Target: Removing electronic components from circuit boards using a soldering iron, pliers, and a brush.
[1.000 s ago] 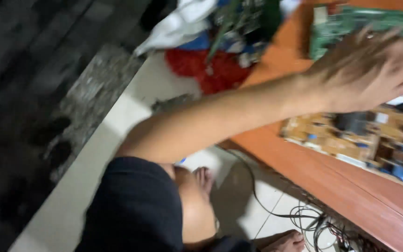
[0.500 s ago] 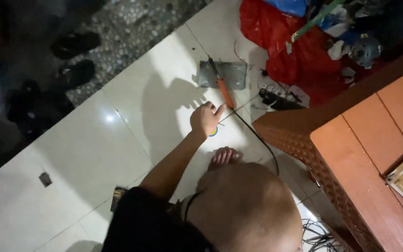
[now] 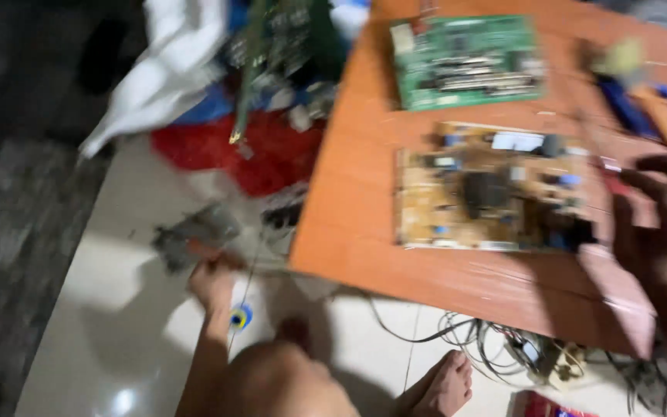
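The view is blurred by motion. My left hand [image 3: 214,282] reaches down to the white tiled floor, fingers curled at an orange-handled tool lying by a grey metal plate [image 3: 194,230]. The blur hides whether it grips the handle. My right hand [image 3: 661,232] hovers at the right edge over the orange wooden table [image 3: 349,201], fingers spread and nothing in it. It is just right of a tan circuit board [image 3: 496,189]. A green circuit board [image 3: 465,58] lies farther back on the table.
A red bag [image 3: 248,150], white cloth [image 3: 164,77] and more boards are piled on the floor at the back. Tangled cables [image 3: 488,340] lie under the table by my bare foot [image 3: 441,382]. Blue and orange tools [image 3: 642,100] lie at the table's far right. A small blue and yellow disc [image 3: 239,316] sits on the tiles.
The view swung from the floor back up to the table. My left hand has stayed down at the orange-handled tool, and my right hand has come into view over the table.
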